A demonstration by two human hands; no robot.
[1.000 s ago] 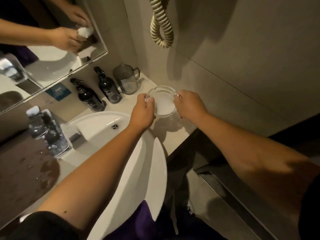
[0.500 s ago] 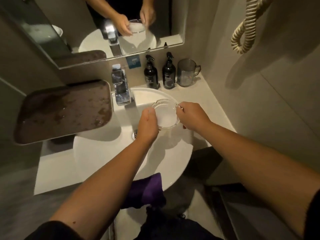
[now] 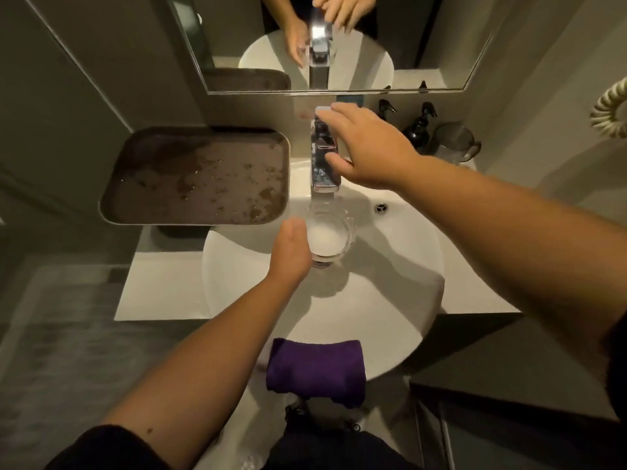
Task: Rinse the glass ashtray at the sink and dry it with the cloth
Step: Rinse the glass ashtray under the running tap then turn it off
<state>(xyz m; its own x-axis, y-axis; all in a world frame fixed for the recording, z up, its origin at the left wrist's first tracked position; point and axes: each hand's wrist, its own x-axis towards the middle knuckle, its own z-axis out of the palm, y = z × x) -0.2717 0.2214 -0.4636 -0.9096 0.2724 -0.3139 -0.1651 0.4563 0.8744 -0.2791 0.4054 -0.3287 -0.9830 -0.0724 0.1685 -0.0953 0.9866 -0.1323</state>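
A small bathroom vanity, seen from above: a white countertop carries a round white basin below a wall mirror, with a chrome tap at the basin's far edge. Left of the tap, a dark rectangular tray overhangs the counter; its floor is wet, with scattered droplets and patches of water. At the far right of the counter stand two dark pump bottles and a grey translucent mug; what they contain cannot be told. A coiled cord hangs at the right wall. A folded purple cloth lies draped over the near rim of the basin.

The glass ashtray is held upright over the basin, directly beneath the tap's spout; its bowl appears whitish, and whether this is water or reflection cannot be told. The left hand grips the ashtray by its left rim, thumb on top and fingers closed beneath, so the ashtray projects to the right of the grip. The right hand is apart from the ashtray, spread wide and holding nothing, fingers resting at the top and right side of the tap.
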